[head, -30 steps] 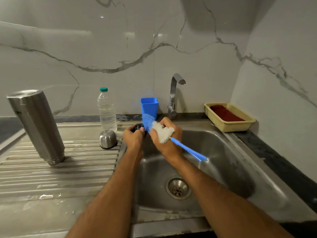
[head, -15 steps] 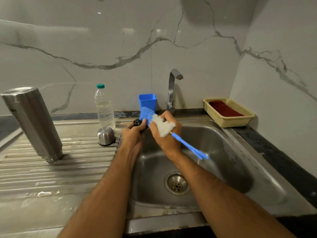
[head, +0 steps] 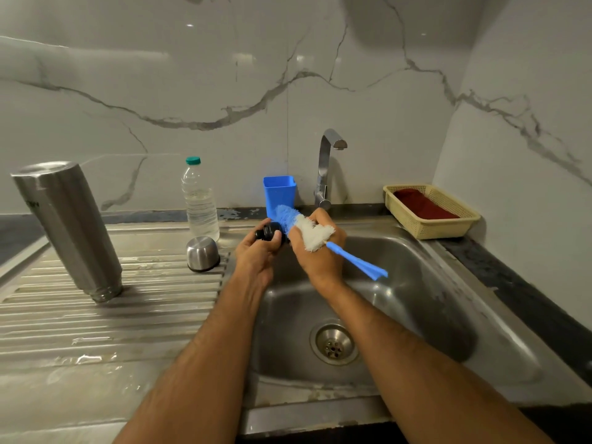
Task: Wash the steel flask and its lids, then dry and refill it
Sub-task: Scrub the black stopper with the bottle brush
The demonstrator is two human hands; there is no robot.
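The steel flask stands upside down on the ribbed drainboard at the left. Its steel cup lid sits upside down by the drainboard's right end. Over the sink's back left corner my left hand grips the black inner lid. My right hand holds a blue bottle brush by its white and blue bristles, whose tip touches the black lid. The brush's blue handle points down to the right over the basin.
A steel sink with a drain lies below my hands. Behind it stand a tap, a blue plastic holder and a clear water bottle. A yellow basket with a dark red cloth sits at the back right.
The black lid has turned in my left hand and shows more above my fingers. The brush stays pressed against it. The view has shifted slightly.
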